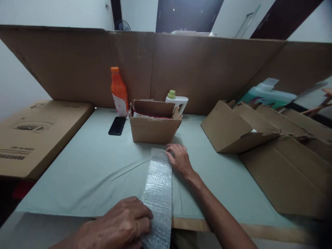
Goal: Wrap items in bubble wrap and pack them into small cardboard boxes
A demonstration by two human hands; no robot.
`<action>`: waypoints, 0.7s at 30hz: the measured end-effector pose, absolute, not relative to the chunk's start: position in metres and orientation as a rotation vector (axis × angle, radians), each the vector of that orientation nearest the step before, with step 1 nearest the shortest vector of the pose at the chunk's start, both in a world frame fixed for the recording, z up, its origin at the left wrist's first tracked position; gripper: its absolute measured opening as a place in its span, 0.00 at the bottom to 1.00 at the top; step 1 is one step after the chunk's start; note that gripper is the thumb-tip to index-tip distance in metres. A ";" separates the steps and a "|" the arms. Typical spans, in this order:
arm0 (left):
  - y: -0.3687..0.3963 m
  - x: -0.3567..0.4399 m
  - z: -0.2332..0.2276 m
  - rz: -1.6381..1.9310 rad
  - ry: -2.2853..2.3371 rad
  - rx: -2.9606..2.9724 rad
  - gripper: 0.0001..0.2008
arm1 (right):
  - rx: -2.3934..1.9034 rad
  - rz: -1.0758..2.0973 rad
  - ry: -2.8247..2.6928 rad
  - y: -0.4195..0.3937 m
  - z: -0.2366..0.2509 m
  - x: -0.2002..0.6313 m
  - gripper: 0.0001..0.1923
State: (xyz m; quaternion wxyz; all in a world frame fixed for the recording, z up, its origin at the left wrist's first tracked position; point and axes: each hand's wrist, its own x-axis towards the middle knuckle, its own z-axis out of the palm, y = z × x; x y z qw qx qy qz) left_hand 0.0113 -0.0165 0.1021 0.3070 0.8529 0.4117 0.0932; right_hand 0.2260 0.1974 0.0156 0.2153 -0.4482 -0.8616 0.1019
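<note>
Left hand [121,224]: nearest the camera, at the table's near edge; fingers curled and pressed on the near end of the bubble wrap [158,193], pinning it rather than lifting it.
Right hand [178,158]: reached forward, fingers spread flat on the far right corner of the wrap; open, nothing clasped.
Bubble wrap: one narrow strip, laid lengthwise away from the person on the cloth [90,166]; near end hangs over the table edge. Judged: held at both ends so it stays stretched flat.
Cloth: pale green, covers the tabletop; a crease runs from the strip toward the left.
Box [154,126]: small, flaps open, just beyond the far end of the strip; red and white contents, not identifiable.
Bottle [118,91]: orange, upright, behind and left of the box.
White jug [177,101]: green cap, behind the box, partly hidden.
Phone [117,125]: face down, left of the box.
Flat cartons [259,138]: stacked at right, well apart from the hands.
Large carton [33,135]: lying flat at left.
Cardboard screen [194,69]: stands along the back.
</note>
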 end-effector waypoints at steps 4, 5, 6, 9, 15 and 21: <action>-0.024 0.027 0.091 0.186 1.067 2.240 0.09 | -1.201 0.325 -2.430 0.215 0.010 0.179 0.07; -0.025 0.031 0.084 0.168 1.056 2.242 0.08 | -1.208 0.337 -2.430 0.216 0.007 0.174 0.07; -0.026 0.034 0.076 0.160 1.042 2.244 0.08 | -1.219 0.350 -2.424 0.216 0.006 0.174 0.08; -0.031 0.036 0.056 0.239 1.071 2.219 0.06 | -1.235 0.404 -2.413 0.194 0.012 0.203 0.18; -0.025 0.021 0.040 0.381 1.208 2.011 0.05 | -0.813 1.385 -2.553 0.085 0.039 0.295 0.44; 0.017 0.029 0.023 0.445 1.322 2.078 0.11 | -1.153 0.837 -2.278 0.032 -0.005 0.261 0.24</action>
